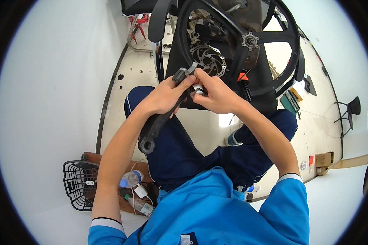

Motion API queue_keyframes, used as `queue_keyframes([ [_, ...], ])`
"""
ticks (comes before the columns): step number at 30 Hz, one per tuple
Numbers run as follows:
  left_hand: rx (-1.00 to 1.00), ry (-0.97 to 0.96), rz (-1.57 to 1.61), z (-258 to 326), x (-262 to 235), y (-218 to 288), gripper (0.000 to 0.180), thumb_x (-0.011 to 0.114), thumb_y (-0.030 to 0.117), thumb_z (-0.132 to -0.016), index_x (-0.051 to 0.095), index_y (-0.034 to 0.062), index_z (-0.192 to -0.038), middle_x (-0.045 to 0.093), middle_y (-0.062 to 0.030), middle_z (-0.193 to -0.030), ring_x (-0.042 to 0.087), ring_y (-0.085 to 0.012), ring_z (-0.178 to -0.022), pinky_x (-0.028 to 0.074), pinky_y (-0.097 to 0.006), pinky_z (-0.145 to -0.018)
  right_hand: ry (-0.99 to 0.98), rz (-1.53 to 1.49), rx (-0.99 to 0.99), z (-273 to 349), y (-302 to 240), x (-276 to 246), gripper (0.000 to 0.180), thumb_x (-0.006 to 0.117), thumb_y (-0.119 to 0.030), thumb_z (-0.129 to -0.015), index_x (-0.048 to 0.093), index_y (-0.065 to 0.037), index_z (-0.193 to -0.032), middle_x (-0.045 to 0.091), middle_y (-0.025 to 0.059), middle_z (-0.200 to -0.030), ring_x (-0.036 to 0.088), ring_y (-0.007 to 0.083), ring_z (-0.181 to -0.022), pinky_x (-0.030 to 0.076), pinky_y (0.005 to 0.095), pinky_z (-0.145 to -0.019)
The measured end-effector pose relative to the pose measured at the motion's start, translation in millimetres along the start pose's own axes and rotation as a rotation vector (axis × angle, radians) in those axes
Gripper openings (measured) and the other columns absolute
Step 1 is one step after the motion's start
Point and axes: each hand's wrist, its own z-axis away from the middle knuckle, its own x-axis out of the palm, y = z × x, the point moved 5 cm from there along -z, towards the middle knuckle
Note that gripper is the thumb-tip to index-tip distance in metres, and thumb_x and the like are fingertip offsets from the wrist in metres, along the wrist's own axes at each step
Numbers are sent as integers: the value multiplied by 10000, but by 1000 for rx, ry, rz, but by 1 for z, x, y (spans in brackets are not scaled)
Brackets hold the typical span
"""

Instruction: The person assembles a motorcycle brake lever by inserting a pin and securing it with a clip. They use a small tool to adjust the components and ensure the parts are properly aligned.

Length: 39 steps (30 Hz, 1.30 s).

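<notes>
My left hand (166, 96) grips a black bicycle crank arm (153, 130) near its upper end, with the arm's round eye hanging down over my lap. My right hand (215, 94) pinches a small silver part (198, 88) at the top of the crank, right against my left fingers. Just beyond both hands stands a black bicycle wheel (249, 41) with thick spokes and a silver brake disc (209, 59).
A black chair (159, 18) and red-handled tools (138, 20) lie at the far edge. To my lower left are a black wire basket (78, 183) and plastic bottles (131, 179). A cardboard box (324, 159) and a second chair (351, 108) stand to the right.
</notes>
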Motion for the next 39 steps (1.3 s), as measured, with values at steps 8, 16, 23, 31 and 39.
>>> queue_keyframes([
  [8, -126, -128, 185, 41, 45, 11, 558, 485, 592, -983, 525, 43, -1073, 532, -37, -717, 577, -124, -492, 491, -272, -412, -19, -153, 162, 57, -16, -8, 365, 790, -153, -792, 504, -13, -970, 665, 82, -794, 586, 101, -670, 459, 253, -588],
  [16, -77, -258, 656, 59, 80, 36, 409, 566, 422, -999, 450, 74, -1179, 519, -63, -835, 628, -160, -547, 578, -317, -481, 174, -364, 84, 90, -28, -34, 326, 775, -175, -843, 537, -30, -1010, 663, 67, -828, 568, 75, -616, 425, 214, -559],
  [23, -43, -264, 804, 58, 102, 46, 451, 585, 293, -1001, 389, 42, -1320, 581, -164, -1009, 688, -246, -654, 633, -417, -551, 339, -945, 22, 104, -6, -33, 278, 641, -289, -953, 499, -53, -993, 530, 11, -687, 385, 4, -494, 269, 159, -424],
  [31, 11, -231, 746, 60, 107, 60, 406, 587, 277, -999, 423, 24, -1271, 609, -103, -855, 705, -203, -655, 647, -382, -608, 354, -1068, -57, 104, -4, -32, 265, 599, -297, -979, 498, -52, -987, 512, 25, -642, 382, 12, -472, 255, 166, -399],
  [39, 171, -150, 672, 56, 119, 72, 405, 616, 175, -971, 431, -10, -1280, 593, -133, -970, 709, -217, -683, 637, -366, -620, 523, -1011, 15, 111, -4, -43, 297, 535, -365, -979, 540, -69, -959, 546, 31, -698, 341, 21, -475, 232, 161, -383],
])
